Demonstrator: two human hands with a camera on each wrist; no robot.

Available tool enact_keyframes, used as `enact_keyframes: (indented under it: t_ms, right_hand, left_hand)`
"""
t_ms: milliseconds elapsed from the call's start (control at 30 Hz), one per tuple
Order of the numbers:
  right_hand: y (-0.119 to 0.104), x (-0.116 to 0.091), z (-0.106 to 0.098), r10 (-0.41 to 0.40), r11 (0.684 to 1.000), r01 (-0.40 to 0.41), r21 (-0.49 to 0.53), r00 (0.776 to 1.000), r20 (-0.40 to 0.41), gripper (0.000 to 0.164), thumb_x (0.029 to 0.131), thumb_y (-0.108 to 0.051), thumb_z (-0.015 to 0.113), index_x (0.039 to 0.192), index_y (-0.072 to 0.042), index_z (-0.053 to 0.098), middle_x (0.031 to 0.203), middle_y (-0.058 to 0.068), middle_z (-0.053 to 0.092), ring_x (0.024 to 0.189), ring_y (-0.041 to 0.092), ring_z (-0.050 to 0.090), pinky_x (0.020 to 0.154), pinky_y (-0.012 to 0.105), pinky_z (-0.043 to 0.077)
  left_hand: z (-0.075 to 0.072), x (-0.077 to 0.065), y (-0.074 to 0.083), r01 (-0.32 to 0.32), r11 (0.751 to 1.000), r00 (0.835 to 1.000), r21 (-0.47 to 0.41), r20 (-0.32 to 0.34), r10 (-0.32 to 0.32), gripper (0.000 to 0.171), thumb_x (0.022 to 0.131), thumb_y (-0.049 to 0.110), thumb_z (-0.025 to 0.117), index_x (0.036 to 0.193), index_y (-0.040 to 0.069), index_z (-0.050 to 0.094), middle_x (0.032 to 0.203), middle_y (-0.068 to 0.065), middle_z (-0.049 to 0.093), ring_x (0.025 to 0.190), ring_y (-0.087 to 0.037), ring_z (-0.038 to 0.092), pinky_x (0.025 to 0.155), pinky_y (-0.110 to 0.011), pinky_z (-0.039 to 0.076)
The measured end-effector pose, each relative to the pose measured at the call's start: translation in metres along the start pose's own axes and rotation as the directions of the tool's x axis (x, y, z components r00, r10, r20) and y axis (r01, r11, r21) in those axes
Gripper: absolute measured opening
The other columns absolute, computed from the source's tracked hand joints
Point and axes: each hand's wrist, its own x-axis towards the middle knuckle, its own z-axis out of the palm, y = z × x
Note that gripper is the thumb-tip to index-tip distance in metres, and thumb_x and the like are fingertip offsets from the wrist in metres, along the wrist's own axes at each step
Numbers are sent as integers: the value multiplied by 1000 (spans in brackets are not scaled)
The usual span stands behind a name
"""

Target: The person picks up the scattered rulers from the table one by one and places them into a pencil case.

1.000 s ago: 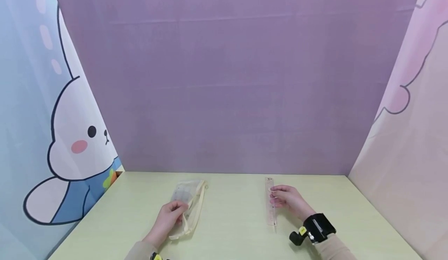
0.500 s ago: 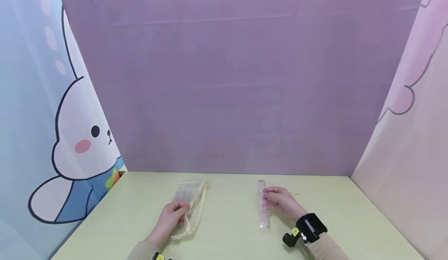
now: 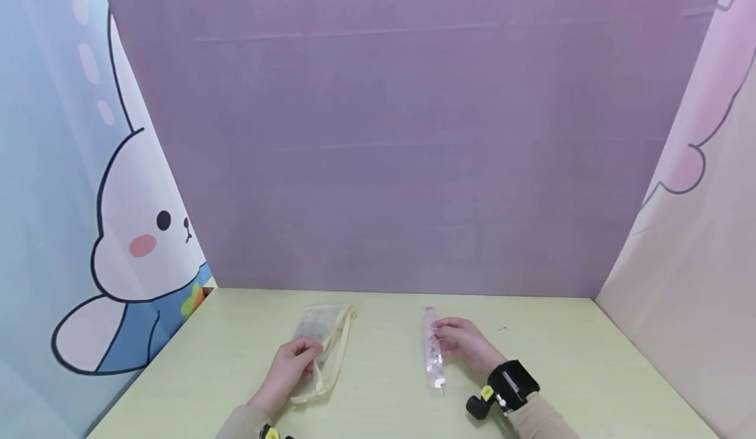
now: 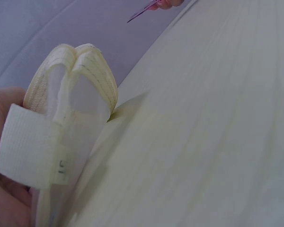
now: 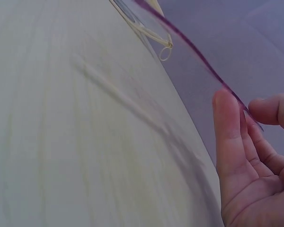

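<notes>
Near the table's left half, my left hand [image 3: 292, 360] grips a small see-through pouch [image 3: 310, 323] with cream edging by its side. In the left wrist view the pouch's mouth [image 4: 75, 61] bulges apart, and a broad pale band lies by the fingers. My right hand [image 3: 469, 347] pinches a clear pinkish ruler [image 3: 435, 367] between thumb and fingers. It hangs over the table to the right of the pouch, apart from it. The right wrist view shows the ruler [image 5: 194, 48] edge-on and slightly bowed, its shadow on the tabletop.
The pale table [image 3: 384, 386] ends at a purple cloth backdrop [image 3: 407, 163]. A cartoon-printed curtain [image 3: 136, 229] stands at left, a pink one [image 3: 697, 262] at right. Small dark marks [image 3: 503, 328] lie on the table beyond the right hand. A thin cord loop [image 5: 165, 53] sticks out from the pouch.
My right hand has moved left with the ruler, closer to the pouch. The small dark marks have come into sight behind it. My left hand keeps its grip, almost still.
</notes>
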Motion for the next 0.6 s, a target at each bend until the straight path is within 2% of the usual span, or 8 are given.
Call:
enact_keyframes:
  t_ms: [267,400,500,600]
  right_hand:
    - [-4,5,11,12,1000,-12,5,1000,17,40,92,-13,61,121,13,51,101,12,64,82,18,62,75,32,55]
    - [-4,8,16,27,1000,-27,12,999,21,35,93,-12,60,117,11,52,99,11,65,81,18,63,75,33,55]
    - [-4,9,19,33,999,-33,10,998,46,33,94,-13,59,116,11,52,98,11,65,81,18,63,75,33,55]
    - [-4,10,22,36,999,-37,14,996,84,32,94,-13,58,115,10,52,98,11,66,81,18,64,75,33,55]
  left_hand:
    - [0,-1,2,21,1000,1000,-5,-12,-21,19,90,10,66,91,-8,64,63,-2,47,55,-12,45,51,-22,43]
    - [1,-8,15,21,1000,1000,-4,-8,-21,18,90,8,65,92,-10,63,63,-2,47,56,-12,45,51,-22,43]
    - [2,-16,26,-3,1000,1000,-1,1,3,19,91,7,63,92,-12,61,63,-2,46,56,-13,45,51,-22,43]
    - [2,-19,29,-15,1000,1000,1,6,15,20,91,8,63,92,-12,61,62,-2,46,55,-13,45,51,-22,43]
